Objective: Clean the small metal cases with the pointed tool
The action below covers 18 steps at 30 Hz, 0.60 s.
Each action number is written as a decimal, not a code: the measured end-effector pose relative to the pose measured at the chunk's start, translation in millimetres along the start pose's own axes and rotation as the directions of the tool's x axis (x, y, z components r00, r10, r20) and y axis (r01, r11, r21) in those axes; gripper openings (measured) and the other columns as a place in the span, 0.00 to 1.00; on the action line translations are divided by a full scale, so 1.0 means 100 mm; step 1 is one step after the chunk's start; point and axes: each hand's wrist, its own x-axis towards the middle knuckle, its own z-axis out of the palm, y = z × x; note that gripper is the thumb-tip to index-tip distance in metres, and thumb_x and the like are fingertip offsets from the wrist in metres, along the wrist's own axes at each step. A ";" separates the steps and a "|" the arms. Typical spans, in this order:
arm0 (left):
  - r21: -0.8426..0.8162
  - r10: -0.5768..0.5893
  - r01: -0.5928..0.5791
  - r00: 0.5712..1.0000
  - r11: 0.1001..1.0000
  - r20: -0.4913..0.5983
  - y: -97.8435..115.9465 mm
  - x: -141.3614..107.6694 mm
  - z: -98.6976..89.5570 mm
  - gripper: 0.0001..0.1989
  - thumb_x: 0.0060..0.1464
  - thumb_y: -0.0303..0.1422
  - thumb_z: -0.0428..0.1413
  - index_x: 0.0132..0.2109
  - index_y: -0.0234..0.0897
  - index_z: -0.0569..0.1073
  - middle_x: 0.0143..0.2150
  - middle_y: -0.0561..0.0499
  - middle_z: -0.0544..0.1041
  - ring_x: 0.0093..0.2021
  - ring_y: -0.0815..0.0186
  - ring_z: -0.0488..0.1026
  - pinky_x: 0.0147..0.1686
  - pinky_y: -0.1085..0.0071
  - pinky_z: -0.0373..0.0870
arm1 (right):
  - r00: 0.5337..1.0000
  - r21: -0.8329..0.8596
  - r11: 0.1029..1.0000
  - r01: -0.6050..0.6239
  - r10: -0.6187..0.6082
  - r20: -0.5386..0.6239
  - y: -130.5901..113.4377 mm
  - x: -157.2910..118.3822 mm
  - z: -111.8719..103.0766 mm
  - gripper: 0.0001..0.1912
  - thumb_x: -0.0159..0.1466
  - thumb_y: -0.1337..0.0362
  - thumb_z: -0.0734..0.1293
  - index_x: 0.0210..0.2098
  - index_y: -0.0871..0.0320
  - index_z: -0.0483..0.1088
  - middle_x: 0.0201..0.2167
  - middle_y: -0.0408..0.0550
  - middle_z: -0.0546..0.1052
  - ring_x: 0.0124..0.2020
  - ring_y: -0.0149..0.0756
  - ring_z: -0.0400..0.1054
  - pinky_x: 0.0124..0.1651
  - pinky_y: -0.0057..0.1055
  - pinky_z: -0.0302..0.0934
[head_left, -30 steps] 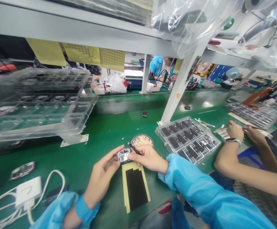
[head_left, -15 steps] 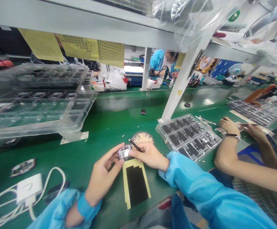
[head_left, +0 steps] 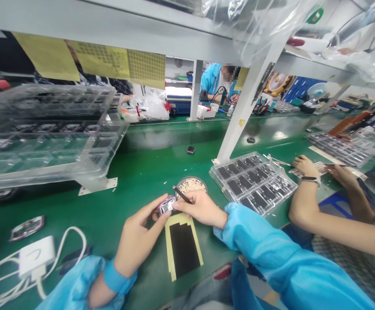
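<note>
Between thumb and fingers, my left hand (head_left: 142, 230) grips a small pink-rimmed device (head_left: 166, 206) with silvery parts inside. Closed around a thin black tool (head_left: 182, 195), my right hand (head_left: 200, 209) has its fingertips at the device's right edge. The tool points up and to the left. Just behind my right hand is a round dish (head_left: 192, 184) of small pale bits. A black sheet with a yellow border (head_left: 185, 249) lies on the green table in front of my hands.
Clear trays of dark parts (head_left: 253, 183) lie at right, beside a co-worker's forearms (head_left: 308, 198). A slanted white post (head_left: 235, 125) rises behind them. Stacked plastic trays (head_left: 45, 172) stand left, above a white charger with cables (head_left: 36, 257). Another device (head_left: 28, 228) lies near it.
The device in my left hand has tilted slightly, and my right fingertips remain at its edge. The whole view has shifted a little.
</note>
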 end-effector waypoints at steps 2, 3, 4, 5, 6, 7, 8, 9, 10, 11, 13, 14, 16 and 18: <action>-0.104 -0.073 0.074 0.997 0.992 0.012 0.01 0.00 0.01 0.25 0.54 0.45 0.63 0.57 0.42 0.78 0.48 0.47 0.83 0.44 0.57 0.79 0.50 0.61 0.76 | 0.996 0.001 0.999 0.054 -0.053 -0.068 0.01 0.00 0.02 0.21 0.56 0.48 0.75 0.29 0.61 0.72 0.21 0.39 0.69 0.22 0.26 0.59 0.26 0.25 0.54; -0.191 -0.114 0.119 0.993 0.974 0.034 0.01 0.00 0.02 0.26 0.53 0.44 0.64 0.57 0.41 0.77 0.50 0.47 0.82 0.47 0.56 0.80 0.52 0.61 0.76 | 0.989 0.011 0.995 0.100 -0.098 -0.108 0.02 0.00 0.04 0.20 0.55 0.50 0.76 0.30 0.60 0.71 0.24 0.39 0.70 0.24 0.27 0.61 0.27 0.25 0.56; -0.286 -0.149 0.162 0.987 0.944 0.064 0.02 0.00 0.03 0.27 0.52 0.43 0.66 0.58 0.41 0.77 0.52 0.46 0.82 0.49 0.56 0.79 0.53 0.61 0.76 | 0.980 0.032 0.988 0.148 -0.142 -0.141 0.03 0.00 0.05 0.19 0.54 0.53 0.77 0.32 0.60 0.70 0.26 0.39 0.71 0.26 0.28 0.63 0.30 0.25 0.58; -0.375 -0.175 0.199 0.980 0.905 0.097 0.03 0.01 0.04 0.28 0.51 0.43 0.67 0.57 0.40 0.77 0.54 0.46 0.81 0.51 0.55 0.79 0.54 0.62 0.76 | 0.971 0.060 0.980 0.187 -0.176 -0.160 0.04 0.00 0.07 0.19 0.53 0.55 0.78 0.34 0.59 0.70 0.28 0.40 0.71 0.28 0.28 0.65 0.32 0.26 0.60; -0.446 -0.191 0.229 0.973 0.865 0.130 0.04 0.01 0.05 0.28 0.50 0.42 0.68 0.57 0.39 0.77 0.54 0.45 0.81 0.52 0.55 0.79 0.55 0.62 0.76 | 0.968 0.092 0.973 0.211 -0.194 -0.160 0.05 0.00 0.09 0.20 0.53 0.57 0.79 0.37 0.59 0.70 0.30 0.40 0.72 0.30 0.29 0.66 0.34 0.26 0.62; -0.496 -0.201 0.251 0.968 0.831 0.153 0.05 0.01 0.07 0.28 0.49 0.41 0.69 0.56 0.38 0.77 0.54 0.44 0.81 0.52 0.55 0.79 0.55 0.63 0.76 | 0.969 0.123 0.969 0.216 -0.198 -0.145 0.06 0.00 0.10 0.20 0.53 0.58 0.79 0.38 0.59 0.70 0.31 0.40 0.72 0.31 0.30 0.68 0.36 0.27 0.63; -0.528 -0.206 0.264 0.964 0.807 0.167 0.06 0.01 0.08 0.28 0.48 0.40 0.69 0.55 0.37 0.77 0.54 0.44 0.81 0.53 0.55 0.79 0.55 0.63 0.76 | 0.973 0.149 0.966 0.211 -0.192 -0.130 0.06 0.00 0.12 0.20 0.53 0.59 0.79 0.39 0.59 0.70 0.31 0.40 0.73 0.32 0.31 0.69 0.37 0.28 0.64; -0.547 -0.209 0.270 0.963 0.793 0.171 0.07 0.02 0.09 0.27 0.48 0.39 0.69 0.55 0.37 0.77 0.53 0.44 0.81 0.53 0.55 0.79 0.55 0.64 0.76 | 0.975 0.169 0.964 0.205 -0.185 -0.126 0.07 0.00 0.13 0.20 0.53 0.59 0.79 0.40 0.59 0.71 0.30 0.40 0.73 0.32 0.32 0.70 0.37 0.28 0.65; -0.558 -0.211 0.270 0.963 0.785 0.169 0.07 0.02 0.10 0.26 0.48 0.39 0.70 0.54 0.36 0.77 0.53 0.43 0.82 0.53 0.55 0.79 0.56 0.63 0.76 | 0.976 0.179 0.964 0.198 -0.178 -0.123 0.08 0.00 0.14 0.20 0.53 0.59 0.79 0.40 0.59 0.71 0.30 0.40 0.73 0.33 0.32 0.70 0.38 0.29 0.66; -0.563 -0.210 0.268 0.963 0.782 0.167 0.07 0.02 0.11 0.26 0.48 0.38 0.70 0.54 0.36 0.77 0.53 0.43 0.82 0.53 0.54 0.79 0.56 0.63 0.76 | 0.978 0.184 0.964 0.192 -0.171 -0.123 0.10 0.01 0.15 0.20 0.53 0.59 0.79 0.41 0.59 0.72 0.31 0.41 0.73 0.33 0.32 0.70 0.38 0.29 0.66; -0.565 -0.201 0.255 0.967 0.785 0.158 0.07 0.01 0.13 0.25 0.48 0.38 0.69 0.53 0.36 0.77 0.53 0.43 0.82 0.54 0.54 0.78 0.56 0.62 0.75 | 0.980 0.192 0.965 0.177 -0.156 -0.123 0.13 0.02 0.16 0.22 0.52 0.59 0.79 0.42 0.59 0.73 0.33 0.42 0.74 0.34 0.32 0.71 0.39 0.30 0.67; -0.564 -0.194 0.250 0.968 0.787 0.159 0.07 0.01 0.13 0.25 0.49 0.38 0.69 0.53 0.36 0.77 0.53 0.43 0.82 0.54 0.54 0.78 0.57 0.62 0.75 | 0.982 0.201 0.965 0.168 -0.147 -0.117 0.15 0.02 0.16 0.22 0.52 0.59 0.80 0.42 0.60 0.73 0.34 0.43 0.75 0.35 0.33 0.71 0.40 0.30 0.67; -0.570 -0.184 0.247 0.969 0.784 0.166 0.08 0.00 0.13 0.24 0.50 0.37 0.68 0.54 0.37 0.77 0.54 0.43 0.81 0.55 0.54 0.77 0.58 0.62 0.74 | 0.987 0.237 0.960 0.148 -0.127 -0.101 0.18 0.04 0.16 0.22 0.51 0.59 0.80 0.42 0.61 0.74 0.33 0.43 0.75 0.33 0.33 0.71 0.39 0.30 0.67; -0.605 -0.186 0.268 0.963 0.750 0.196 0.10 -0.01 0.12 0.22 0.53 0.37 0.66 0.54 0.37 0.78 0.56 0.42 0.80 0.57 0.53 0.76 0.57 0.63 0.73 | 0.989 0.261 0.956 0.133 -0.112 -0.096 0.20 0.04 0.17 0.23 0.51 0.57 0.80 0.41 0.62 0.74 0.30 0.43 0.75 0.30 0.32 0.71 0.37 0.30 0.67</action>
